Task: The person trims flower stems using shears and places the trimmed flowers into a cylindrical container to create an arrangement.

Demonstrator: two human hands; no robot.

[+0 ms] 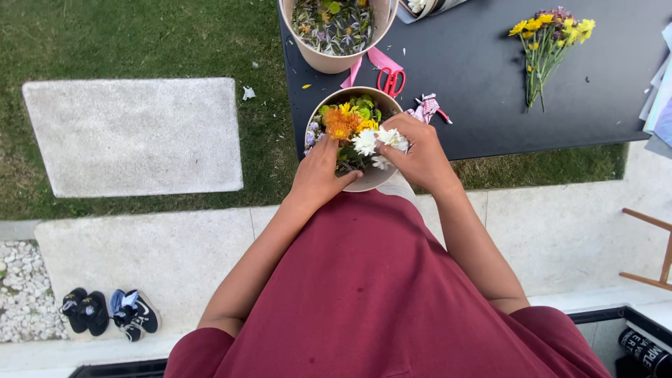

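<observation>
A round beige box (323,106) stands at the near edge of a black table (483,105), filled with orange, yellow, green and white flowers (350,126). My left hand (316,173) rests on the box's near-left side, fingers pushed in among the flowers. My right hand (420,155) is closed around white flowers (390,137) at the box's right side. A second beige box (336,61) with flower scraps stands just behind. Red-handled scissors (392,80) lie between the two boxes.
A bunch of yellow and purple flowers (546,42) lies on the table's far right. Papers (659,105) overhang the right edge. Grass and a stone slab (133,136) are on the left; shoes (112,313) sit on the paving below. A wooden frame (654,252) stands right.
</observation>
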